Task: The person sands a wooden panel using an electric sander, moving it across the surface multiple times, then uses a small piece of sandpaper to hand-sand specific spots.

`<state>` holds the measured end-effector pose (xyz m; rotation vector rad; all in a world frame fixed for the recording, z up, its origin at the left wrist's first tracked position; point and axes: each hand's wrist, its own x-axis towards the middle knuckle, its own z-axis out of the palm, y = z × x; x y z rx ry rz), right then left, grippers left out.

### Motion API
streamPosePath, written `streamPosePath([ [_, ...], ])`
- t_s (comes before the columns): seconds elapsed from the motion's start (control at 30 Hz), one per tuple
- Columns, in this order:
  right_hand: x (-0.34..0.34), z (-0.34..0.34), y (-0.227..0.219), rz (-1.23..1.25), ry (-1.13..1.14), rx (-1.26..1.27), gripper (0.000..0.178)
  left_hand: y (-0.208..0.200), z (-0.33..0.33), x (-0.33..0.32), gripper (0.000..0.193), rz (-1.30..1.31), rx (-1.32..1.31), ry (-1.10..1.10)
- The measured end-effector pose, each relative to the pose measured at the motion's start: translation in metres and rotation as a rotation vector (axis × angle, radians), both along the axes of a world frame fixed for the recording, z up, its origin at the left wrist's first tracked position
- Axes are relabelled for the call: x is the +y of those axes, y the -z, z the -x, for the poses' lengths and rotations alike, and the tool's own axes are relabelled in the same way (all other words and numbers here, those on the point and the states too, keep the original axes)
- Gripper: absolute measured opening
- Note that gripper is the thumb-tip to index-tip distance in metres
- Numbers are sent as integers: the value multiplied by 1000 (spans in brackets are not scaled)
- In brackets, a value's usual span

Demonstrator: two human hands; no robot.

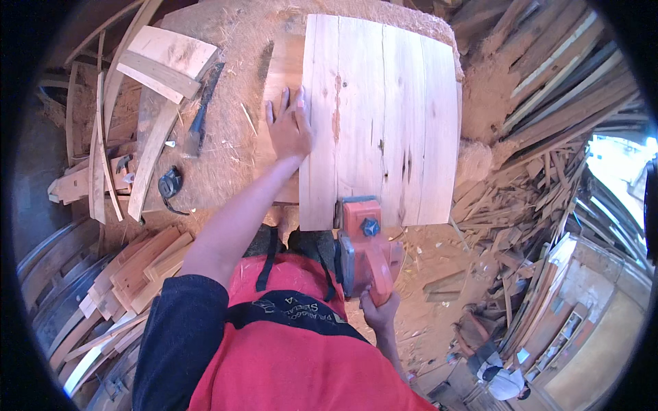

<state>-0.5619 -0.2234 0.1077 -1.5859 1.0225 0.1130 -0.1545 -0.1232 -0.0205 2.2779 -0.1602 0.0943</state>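
Observation:
A wide, pale wooden panel [363, 123] of joined boards lies on a dusty workbench [226, 164], with dark cracks and knots along its grain. My left hand [290, 130] rests flat at the panel's left edge, fingers spread, partly over a narrower board [281, 75] beside it. My right hand [379, 308] is wrapped round the rear handle of a red electric hand planer [370, 246] with a blue front knob. The planer's front end sits at the panel's near edge; its body extends back toward me. Its underside is hidden.
On the bench's left lie a black tape measure [170, 183], a dark long tool [200, 116] and short wood pieces [171, 51]. Stacked planks [144, 267] stand at lower left. Offcuts [507, 205] and long boards [582, 103] pile up at right. Another person [504, 377] is at lower right.

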Motion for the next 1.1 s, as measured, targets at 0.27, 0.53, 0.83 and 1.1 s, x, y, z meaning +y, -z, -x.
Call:
streamPosePath([
  [0.27,-51,-200,27,199,-125,-238,17,5,2,3,57,58,-41,33],
  [0.53,-115,-490,63,469,-222,-519,15,-7,-2,6,56,41,-62,33],
  [0.83,-127,-524,42,376,-220,-383,25,-13,-4,0,57,65,-42,63],
  [1.1,-17,-111,-4,507,-336,-438,23,6,1,4,56,-12,-72,7],
])
